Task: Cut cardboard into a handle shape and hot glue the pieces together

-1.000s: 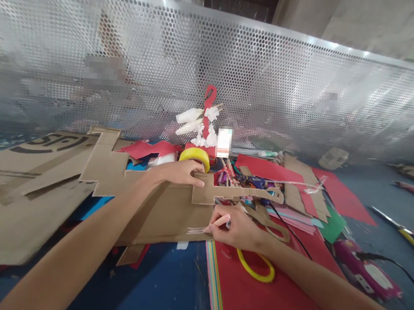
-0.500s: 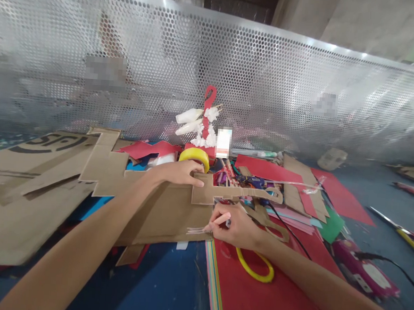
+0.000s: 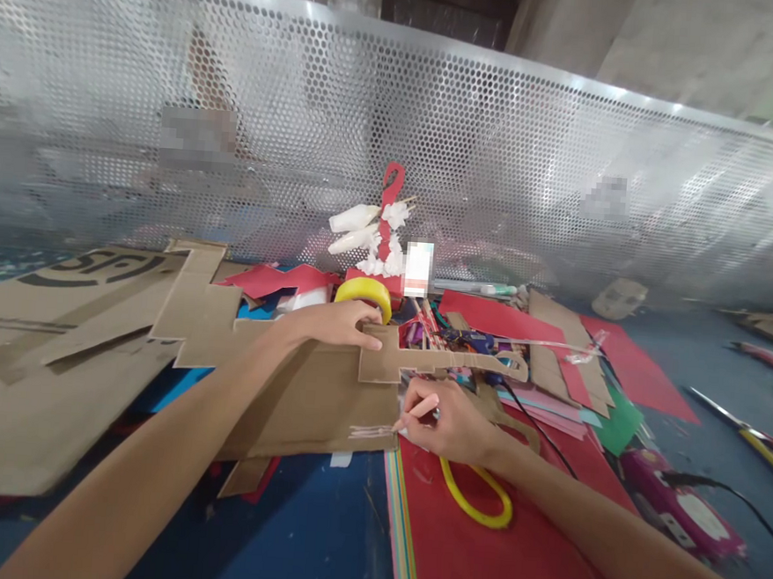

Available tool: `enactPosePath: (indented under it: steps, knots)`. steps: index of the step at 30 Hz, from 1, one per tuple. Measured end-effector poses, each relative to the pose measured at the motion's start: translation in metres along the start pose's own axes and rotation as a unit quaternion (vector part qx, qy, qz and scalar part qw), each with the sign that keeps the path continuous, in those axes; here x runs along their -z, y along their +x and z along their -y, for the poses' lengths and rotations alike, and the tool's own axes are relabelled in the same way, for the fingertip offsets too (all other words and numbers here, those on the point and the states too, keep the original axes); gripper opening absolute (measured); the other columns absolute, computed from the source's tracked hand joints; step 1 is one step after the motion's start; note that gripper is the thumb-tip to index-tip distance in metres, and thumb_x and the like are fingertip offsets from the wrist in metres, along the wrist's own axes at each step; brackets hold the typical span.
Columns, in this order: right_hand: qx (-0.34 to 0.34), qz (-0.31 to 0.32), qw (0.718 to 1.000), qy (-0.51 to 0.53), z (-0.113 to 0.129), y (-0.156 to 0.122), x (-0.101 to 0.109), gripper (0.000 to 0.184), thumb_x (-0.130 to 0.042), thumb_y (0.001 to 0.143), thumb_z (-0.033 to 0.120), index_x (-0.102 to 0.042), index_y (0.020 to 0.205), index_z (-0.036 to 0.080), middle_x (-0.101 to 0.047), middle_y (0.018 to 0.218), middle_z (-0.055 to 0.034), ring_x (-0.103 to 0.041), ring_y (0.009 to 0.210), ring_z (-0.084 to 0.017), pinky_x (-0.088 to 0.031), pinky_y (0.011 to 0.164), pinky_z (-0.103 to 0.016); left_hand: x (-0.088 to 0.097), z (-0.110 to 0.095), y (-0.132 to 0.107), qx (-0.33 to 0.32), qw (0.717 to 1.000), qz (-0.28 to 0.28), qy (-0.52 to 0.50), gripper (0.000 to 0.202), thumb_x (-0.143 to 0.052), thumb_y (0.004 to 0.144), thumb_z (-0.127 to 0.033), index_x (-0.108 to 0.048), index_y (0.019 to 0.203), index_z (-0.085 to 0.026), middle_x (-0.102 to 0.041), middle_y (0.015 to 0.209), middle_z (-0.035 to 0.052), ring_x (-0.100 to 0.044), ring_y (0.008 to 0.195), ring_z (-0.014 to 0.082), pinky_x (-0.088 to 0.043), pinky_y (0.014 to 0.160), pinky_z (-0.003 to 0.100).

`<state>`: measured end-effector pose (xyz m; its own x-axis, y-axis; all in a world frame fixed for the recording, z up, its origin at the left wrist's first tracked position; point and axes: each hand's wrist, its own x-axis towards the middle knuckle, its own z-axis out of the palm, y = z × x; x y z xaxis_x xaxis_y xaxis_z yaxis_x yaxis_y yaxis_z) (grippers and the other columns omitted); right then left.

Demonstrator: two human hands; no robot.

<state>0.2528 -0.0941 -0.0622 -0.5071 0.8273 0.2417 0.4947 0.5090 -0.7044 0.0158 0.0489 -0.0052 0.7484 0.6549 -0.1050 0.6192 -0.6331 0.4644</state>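
Note:
My left hand (image 3: 331, 323) lies on a brown cardboard sheet (image 3: 313, 399), its fingers curled over the sheet's notched upper edge beside a yellow tape roll (image 3: 364, 294). My right hand (image 3: 447, 422) is closed in a pinch at the sheet's right edge. It grips a thin tool whose tip touches the cardboard where pale scored lines show; the tool is mostly hidden by the fingers. A cut cardboard strip (image 3: 448, 362) juts right between the two hands.
Red paper (image 3: 474, 551) with a yellow ring (image 3: 478, 499) lies under my right forearm. A heap of coloured paper and craft bits (image 3: 540, 362), a purple glue gun (image 3: 682, 509) with cable, large cardboard (image 3: 37, 362) at left, and a perforated metal screen (image 3: 396, 149) behind.
My right hand has shifted slightly right and down along the cardboard's right edge. The left hand stays put.

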Motion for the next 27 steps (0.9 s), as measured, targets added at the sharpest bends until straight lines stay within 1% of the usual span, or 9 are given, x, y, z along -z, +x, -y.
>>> enactPosePath:
  steps: [3,6,13,16,17,20,23,25,27]
  knots:
    - [0.004,0.008,1.000,0.005,0.003,0.003,-0.003,0.011,-0.062,0.078,0.012,-0.058,0.077,0.022,-0.076,0.076,0.0026,-0.064,0.062,-0.012,-0.041,0.055,-0.020,-0.001,0.001,0.001,-0.013,1.000,0.000,-0.005,0.052,-0.065,0.084,-0.055,-0.064,0.117,-0.016,-0.067,0.119,0.0115,-0.062,0.097,0.0243,-0.045,0.082,0.033]
    - [0.010,0.017,1.000,0.004,0.007,0.008,-0.005,0.010,-0.063,0.077,0.012,-0.058,0.077,0.021,-0.076,0.074,0.0038,-0.063,0.060,-0.011,-0.041,0.055,-0.019,-0.002,0.004,0.001,-0.017,1.000,0.001,-0.007,0.049,-0.064,0.084,-0.055,-0.064,0.114,-0.016,-0.066,0.119,0.0115,-0.061,0.097,0.0242,-0.044,0.082,0.033]
    - [0.009,0.041,0.999,0.019,0.022,0.020,-0.018,0.006,-0.063,0.079,0.014,-0.062,0.079,0.020,-0.073,0.071,0.0041,-0.060,0.057,-0.009,-0.039,0.054,-0.019,-0.003,0.005,0.000,-0.017,1.000,0.000,-0.020,0.052,-0.065,0.083,-0.053,-0.063,0.118,-0.015,-0.065,0.118,0.0101,-0.061,0.099,0.0242,-0.044,0.083,0.032]
    - [0.014,0.042,0.998,0.036,0.027,0.023,-0.021,0.002,-0.066,0.082,0.019,-0.065,0.080,0.020,-0.072,0.074,0.0019,-0.059,0.060,-0.010,-0.040,0.056,-0.020,-0.003,0.006,0.000,-0.019,1.000,-0.002,-0.016,0.050,-0.065,0.083,-0.054,-0.063,0.115,-0.016,-0.064,0.117,0.0092,-0.060,0.098,0.0236,-0.043,0.081,0.031]
    - [0.015,0.039,0.998,0.043,0.028,0.025,-0.021,0.003,-0.067,0.083,0.022,-0.067,0.081,0.020,-0.072,0.076,0.0009,-0.060,0.062,-0.011,-0.041,0.058,-0.021,-0.003,0.006,0.000,-0.023,1.000,-0.004,-0.013,0.048,-0.064,0.084,-0.055,-0.064,0.113,-0.016,-0.064,0.116,0.0086,-0.060,0.098,0.0233,-0.042,0.080,0.031]
    - [0.025,0.005,0.998,0.058,0.025,0.030,-0.014,0.010,-0.063,0.089,0.027,-0.069,0.086,0.019,-0.072,0.082,-0.0016,-0.061,0.069,-0.013,-0.043,0.062,-0.024,-0.003,0.007,0.001,-0.038,0.999,-0.008,-0.002,0.045,-0.063,0.084,-0.057,-0.064,0.105,-0.017,-0.064,0.108,0.0068,-0.059,0.092,0.0219,-0.041,0.075,0.030]
    - [0.042,-0.067,0.995,0.059,0.018,0.040,-0.002,0.010,-0.059,0.091,0.025,-0.067,0.089,0.019,-0.069,0.083,-0.0023,-0.061,0.073,-0.015,-0.043,0.064,-0.025,-0.003,0.007,0.001,-0.048,0.999,-0.011,0.001,0.042,-0.064,0.083,-0.056,-0.064,0.099,-0.017,-0.063,0.101,0.0055,-0.057,0.085,0.0205,-0.039,0.070,0.030]
    - [0.038,-0.106,0.992,0.055,0.013,0.048,0.005,0.010,-0.057,0.092,0.025,-0.064,0.087,0.019,-0.065,0.078,-0.0008,-0.058,0.069,-0.014,-0.041,0.061,-0.024,-0.003,0.006,0.001,-0.055,0.998,-0.012,-0.003,0.038,-0.064,0.083,-0.054,-0.064,0.096,-0.018,-0.061,0.095,0.0045,-0.056,0.082,0.0199,-0.038,0.068,0.030]
    - [0.032,-0.122,0.991,0.045,0.010,0.056,0.009,0.012,-0.056,0.093,0.026,-0.061,0.085,0.019,-0.060,0.071,0.0015,-0.053,0.061,-0.012,-0.038,0.057,-0.023,-0.003,0.005,0.001,-0.059,0.998,-0.011,-0.010,0.034,-0.064,0.083,-0.051,-0.063,0.092,-0.018,-0.059,0.090,0.0034,-0.055,0.078,0.0191,-0.037,0.065,0.030]
